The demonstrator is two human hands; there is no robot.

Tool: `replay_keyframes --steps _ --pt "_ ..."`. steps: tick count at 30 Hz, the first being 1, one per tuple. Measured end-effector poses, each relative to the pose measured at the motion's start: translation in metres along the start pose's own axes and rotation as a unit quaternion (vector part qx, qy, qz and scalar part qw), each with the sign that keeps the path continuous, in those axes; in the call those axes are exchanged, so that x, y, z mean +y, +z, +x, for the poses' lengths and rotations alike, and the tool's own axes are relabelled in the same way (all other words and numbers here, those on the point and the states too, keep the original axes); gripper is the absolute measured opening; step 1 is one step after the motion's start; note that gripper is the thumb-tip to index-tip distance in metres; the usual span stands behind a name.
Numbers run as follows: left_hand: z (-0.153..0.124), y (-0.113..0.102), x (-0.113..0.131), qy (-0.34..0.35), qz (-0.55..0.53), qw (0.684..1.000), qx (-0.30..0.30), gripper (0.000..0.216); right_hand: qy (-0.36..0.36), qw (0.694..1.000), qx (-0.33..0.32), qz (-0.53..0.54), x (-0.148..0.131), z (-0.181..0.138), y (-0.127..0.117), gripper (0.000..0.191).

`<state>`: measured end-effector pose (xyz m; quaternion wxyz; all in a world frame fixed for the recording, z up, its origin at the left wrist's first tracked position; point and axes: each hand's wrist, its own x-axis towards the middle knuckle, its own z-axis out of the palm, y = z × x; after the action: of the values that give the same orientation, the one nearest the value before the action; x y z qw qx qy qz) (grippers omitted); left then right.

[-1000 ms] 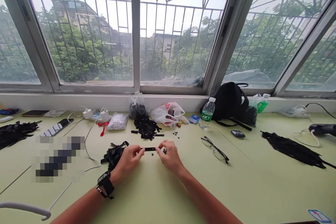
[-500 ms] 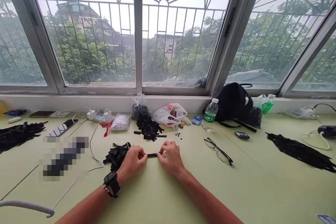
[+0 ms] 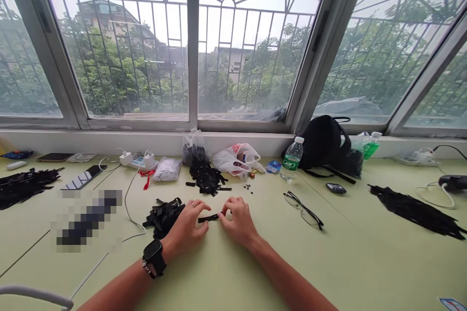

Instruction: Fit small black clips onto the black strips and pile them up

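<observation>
A short black strap piece (image 3: 209,217) lies between my two hands on the pale green table (image 3: 357,262). My left hand (image 3: 186,229), with a black watch on the wrist, pinches its left end with curled fingers. My right hand (image 3: 238,221) pinches the right end. Just left of my left hand lies a small heap of black straps (image 3: 162,215). A larger pile of black straps (image 3: 204,175) spills from a clear bag behind my hands.
Glasses (image 3: 303,210) lie to the right, with a water bottle (image 3: 292,158), a black bag (image 3: 324,146) and a white plastic bag (image 3: 233,159) near the window sill. Black strap heaps lie at far left (image 3: 25,184) and right (image 3: 416,211). White cable (image 3: 127,204) runs left.
My hands have drawn closer together on the strap, which now sits slightly tilted. The view has barely shifted.
</observation>
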<state>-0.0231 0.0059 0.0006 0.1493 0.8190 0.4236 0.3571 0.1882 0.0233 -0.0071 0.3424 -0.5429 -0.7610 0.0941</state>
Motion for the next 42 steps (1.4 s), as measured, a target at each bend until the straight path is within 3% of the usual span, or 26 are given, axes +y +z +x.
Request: replay_keyframes --steps 3,8,14,22,31,42 --pt "-0.001 0.001 0.005 0.052 -0.006 0.998 -0.035 0.044 -0.005 1.0 -0.005 -0.002 0.0 0.0 -0.001 0.014" --pt "-0.002 0.002 0.011 0.076 0.008 0.996 -0.051 0.032 -0.012 1.0 -0.008 -0.005 0.0 -0.001 -0.002 0.014" --pt "-0.002 0.003 0.008 0.072 0.016 0.996 -0.051 0.032 -0.027 1.0 -0.015 -0.004 -0.004 -0.005 -0.006 0.01" --pt "-0.002 0.005 0.001 0.009 0.023 0.999 -0.026 0.019 -0.059 0.998 -0.025 -0.003 -0.008 -0.006 -0.012 0.009" --pt "-0.001 0.007 -0.003 0.034 0.046 0.998 -0.029 0.016 -0.093 0.992 -0.088 0.008 -0.009 -0.007 -0.013 0.014" --pt "-0.002 0.009 -0.003 0.038 0.099 0.994 -0.035 0.012 -0.124 0.988 -0.09 -0.009 -0.003 -0.007 -0.011 0.009"
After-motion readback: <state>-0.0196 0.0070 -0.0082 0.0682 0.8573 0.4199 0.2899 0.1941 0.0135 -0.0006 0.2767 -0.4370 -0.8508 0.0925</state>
